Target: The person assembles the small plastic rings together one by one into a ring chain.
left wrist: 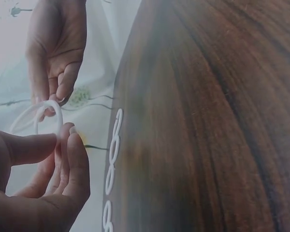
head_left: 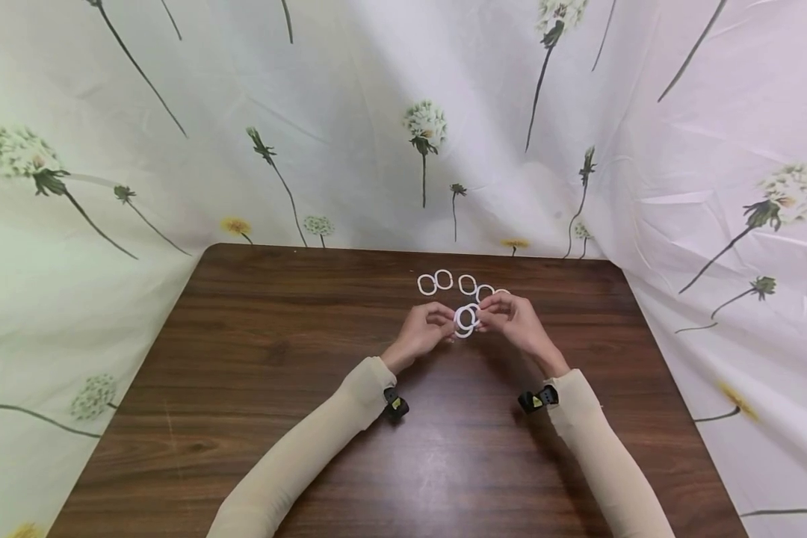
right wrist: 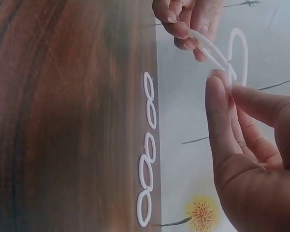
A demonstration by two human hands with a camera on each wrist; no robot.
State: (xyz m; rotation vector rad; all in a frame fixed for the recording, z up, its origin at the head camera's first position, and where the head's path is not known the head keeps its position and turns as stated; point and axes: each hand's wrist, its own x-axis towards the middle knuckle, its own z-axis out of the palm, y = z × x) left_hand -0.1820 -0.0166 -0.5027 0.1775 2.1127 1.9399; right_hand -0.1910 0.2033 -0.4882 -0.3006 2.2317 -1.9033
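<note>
Above the table, both hands are close together around white oval rings. My left hand [head_left: 422, 332] pinches one ring [left wrist: 59, 118] between thumb and fingers, clearest in the left wrist view. With thumb and forefinger, my right hand [head_left: 519, 326] pinches another ring [right wrist: 244, 48], which stands upright in the right wrist view. The two held rings overlap and meet between the hands; whether they are linked I cannot tell. Beyond the hands, several more white rings [head_left: 420, 285] lie on the table in two groups, with a gap between them; my right hand partly hides the rightmost in the head view.
The dark wood-grain table [head_left: 276, 418] has its far edge just behind the lying rings. A pale cloth [head_left: 363, 112] with printed flowers hangs behind and beside it. Small black devices [head_left: 395, 405] are strapped at both wrists over light sleeves [head_left: 309, 456].
</note>
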